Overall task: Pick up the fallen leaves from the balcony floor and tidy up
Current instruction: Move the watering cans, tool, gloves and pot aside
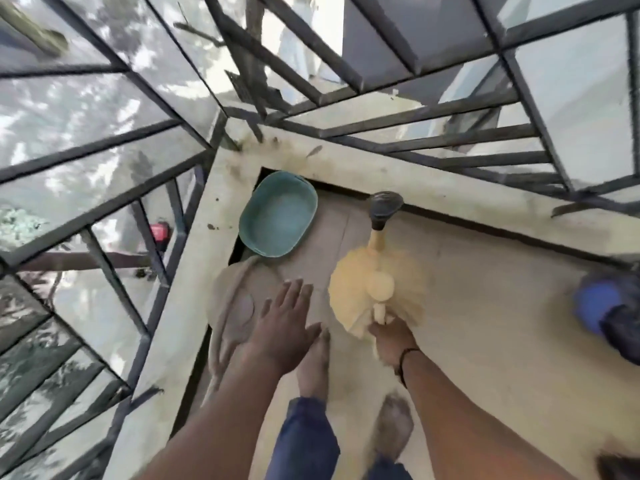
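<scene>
Bare arms, bare feet, blue trousers.
Both forearms uncovered right up to the lower frame edge; no sleeve in view. Left hand (282, 320): no ring, no band, nothing worn at the wrist. Right hand (393, 342): a thin dark cord bracelet (405, 358) loops the wrist just behind it, a single narrow strand. Below the hands, dark blue trousers (306, 441), cuff of the left leg ending above the ankle; only a small patch of the right leg shows at the frame bottom. Both feet bare; the right foot (393, 427) blurred and dusty grey on top, the left foot (313, 365) likewise smudged.
</scene>
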